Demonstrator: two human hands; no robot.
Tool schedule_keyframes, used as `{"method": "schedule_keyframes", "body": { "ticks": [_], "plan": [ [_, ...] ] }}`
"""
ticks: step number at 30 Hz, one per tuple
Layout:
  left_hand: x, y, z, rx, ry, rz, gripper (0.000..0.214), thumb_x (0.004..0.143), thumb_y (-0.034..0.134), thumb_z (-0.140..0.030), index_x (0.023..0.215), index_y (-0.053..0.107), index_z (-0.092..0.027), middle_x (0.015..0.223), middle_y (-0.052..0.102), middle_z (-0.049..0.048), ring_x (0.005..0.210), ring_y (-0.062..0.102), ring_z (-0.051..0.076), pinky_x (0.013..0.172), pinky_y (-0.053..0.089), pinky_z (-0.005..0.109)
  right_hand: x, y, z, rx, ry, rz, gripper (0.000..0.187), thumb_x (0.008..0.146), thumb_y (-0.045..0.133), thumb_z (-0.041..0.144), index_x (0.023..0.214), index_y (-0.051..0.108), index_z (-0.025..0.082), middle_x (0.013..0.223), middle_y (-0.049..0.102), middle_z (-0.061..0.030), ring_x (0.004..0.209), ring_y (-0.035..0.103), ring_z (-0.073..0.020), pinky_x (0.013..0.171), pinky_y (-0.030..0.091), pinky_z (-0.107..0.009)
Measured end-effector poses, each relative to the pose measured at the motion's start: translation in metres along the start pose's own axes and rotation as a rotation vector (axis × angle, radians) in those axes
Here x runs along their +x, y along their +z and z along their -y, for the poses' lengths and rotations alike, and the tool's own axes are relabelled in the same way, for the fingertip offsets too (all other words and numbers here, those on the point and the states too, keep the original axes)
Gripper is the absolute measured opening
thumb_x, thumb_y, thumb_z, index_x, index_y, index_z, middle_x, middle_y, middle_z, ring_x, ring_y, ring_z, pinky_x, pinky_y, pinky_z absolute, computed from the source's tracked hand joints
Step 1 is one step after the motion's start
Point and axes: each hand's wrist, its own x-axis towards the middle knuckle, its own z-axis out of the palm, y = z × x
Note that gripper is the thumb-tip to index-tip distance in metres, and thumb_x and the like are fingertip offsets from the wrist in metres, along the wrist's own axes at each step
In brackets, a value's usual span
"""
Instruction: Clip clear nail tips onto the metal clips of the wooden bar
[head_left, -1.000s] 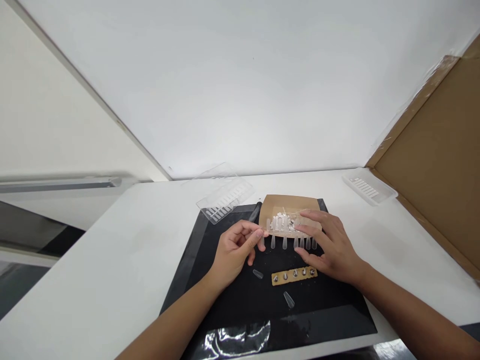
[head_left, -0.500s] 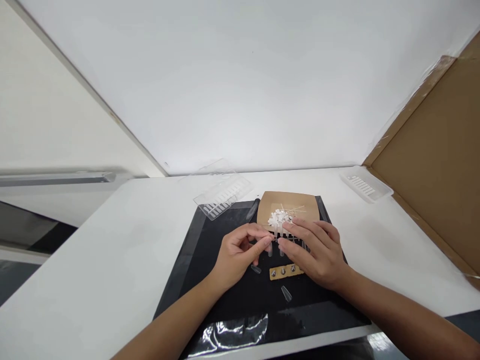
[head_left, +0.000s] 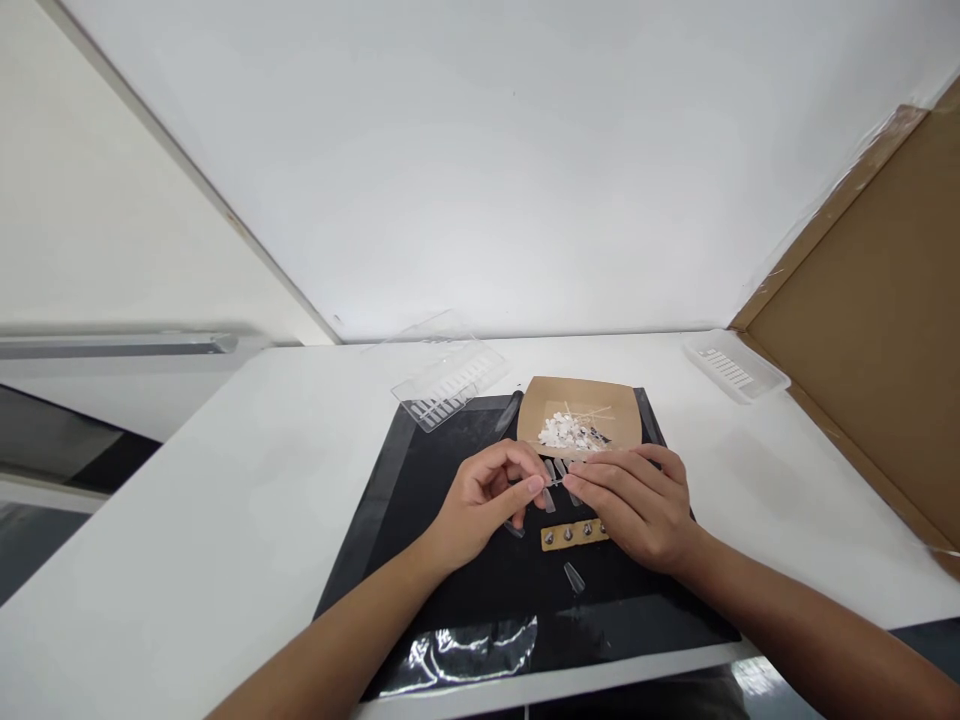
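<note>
My left hand (head_left: pixel 480 500) and my right hand (head_left: pixel 634 500) meet over a black mat (head_left: pixel 420 560). Between their pinched fingertips they hold a thin clear strip of nail tips (head_left: pixel 559 482). Just below it lies a small brown cardboard strip with metal studs (head_left: pixel 574 535). A loose clear nail tip (head_left: pixel 574 577) lies on the mat nearer to me, another peeks out under my left fingers. Behind the hands a brown card (head_left: pixel 581 400) carries a pile of small white pieces (head_left: pixel 566 432).
A clear plastic tray with slots (head_left: pixel 450 385) sits at the mat's far left corner. Another clear tray (head_left: pixel 735 367) lies far right beside a large cardboard sheet (head_left: pixel 877 330). The white table (head_left: pixel 225 520) meets a white wall behind. Clear film wrinkles on the mat's near edge (head_left: pixel 465 650).
The strip of nail tips has come off the brown card's front edge and toward me, now held between both hands. My right hand went from lying flat to a pinch.
</note>
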Motion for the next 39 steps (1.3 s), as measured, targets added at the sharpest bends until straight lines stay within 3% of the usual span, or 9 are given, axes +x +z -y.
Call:
{"method": "schedule_keyframes", "body": {
  "ticks": [4, 13, 19, 25, 33, 36, 39],
  "plan": [
    [0.001, -0.002, -0.001, -0.09, -0.046, 0.085, 0.02, 0.094, 0.079, -0.034, 0.091, 0.069, -0.016, 0.096, 0.068, 0.0065, 0.069, 0.073, 0.015, 0.045, 0.054, 0.017, -0.001, -0.003, -0.001, -0.031, -0.046, -0.006, 0.037, 0.102, 0.063, 0.012, 0.129, 0.068, 0.035, 0.115, 0.083, 0.007, 0.104, 0.079, -0.0179, 0.094, 0.048, -0.041],
    [0.002, -0.006, -0.006, -0.128, -0.093, 0.147, 0.02, 0.094, 0.078, -0.035, 0.094, 0.07, -0.017, 0.1, 0.068, 0.0073, 0.069, 0.075, 0.016, 0.046, 0.055, 0.017, -0.009, -0.003, -0.004, 0.036, 0.009, 0.049, 0.048, 0.101, 0.065, 0.013, 0.139, 0.062, 0.043, 0.119, 0.081, 0.0089, 0.103, 0.079, -0.0192, 0.093, 0.048, -0.04],
    [0.002, -0.01, -0.006, -0.122, -0.067, 0.176, 0.016, 0.097, 0.075, -0.033, 0.095, 0.072, -0.018, 0.099, 0.072, 0.0078, 0.069, 0.077, 0.016, 0.046, 0.055, 0.018, -0.008, -0.007, -0.004, -0.005, -0.023, 0.038, 0.044, 0.101, 0.066, 0.015, 0.136, 0.064, 0.043, 0.121, 0.081, 0.0102, 0.105, 0.078, -0.019, 0.093, 0.047, -0.041],
    [0.003, -0.005, -0.011, 0.01, -0.035, 0.086, 0.015, 0.099, 0.073, -0.029, 0.093, 0.071, -0.015, 0.1, 0.074, 0.0083, 0.065, 0.076, 0.013, 0.044, 0.054, 0.016, -0.004, -0.009, -0.008, -0.108, -0.095, 0.005, 0.032, 0.101, 0.065, 0.013, 0.126, 0.07, 0.033, 0.12, 0.081, 0.0082, 0.103, 0.078, -0.0176, 0.095, 0.045, -0.041],
    [0.008, -0.011, -0.013, 0.195, 0.066, -0.101, 0.018, 0.097, 0.074, -0.032, 0.092, 0.072, -0.016, 0.098, 0.073, 0.008, 0.062, 0.072, 0.012, 0.042, 0.054, 0.018, -0.008, -0.011, -0.01, -0.026, -0.028, 0.013, 0.043, 0.1, 0.067, 0.01, 0.132, 0.068, 0.038, 0.121, 0.081, 0.0076, 0.106, 0.078, -0.019, 0.094, 0.045, -0.041],
    [0.01, -0.019, -0.014, 0.36, 0.073, -0.049, 0.017, 0.095, 0.077, -0.031, 0.091, 0.072, -0.016, 0.093, 0.075, 0.0068, 0.058, 0.07, 0.01, 0.045, 0.054, 0.018, -0.008, -0.01, -0.013, -0.026, -0.034, -0.007, 0.04, 0.1, 0.068, 0.011, 0.131, 0.069, 0.036, 0.12, 0.081, 0.0074, 0.104, 0.078, -0.0183, 0.092, 0.046, -0.04],
    [0.01, -0.029, -0.013, 0.553, 0.126, 0.064, 0.014, 0.095, 0.078, -0.029, 0.094, 0.073, -0.016, 0.084, 0.075, 0.0042, 0.058, 0.069, 0.01, 0.05, 0.053, 0.018, -0.006, -0.008, -0.017, -0.06, -0.061, -0.101, 0.028, 0.097, 0.071, 0.008, 0.12, 0.073, 0.026, 0.113, 0.083, 0.0048, 0.097, 0.078, -0.0161, 0.09, 0.045, -0.039]
  ]
}}
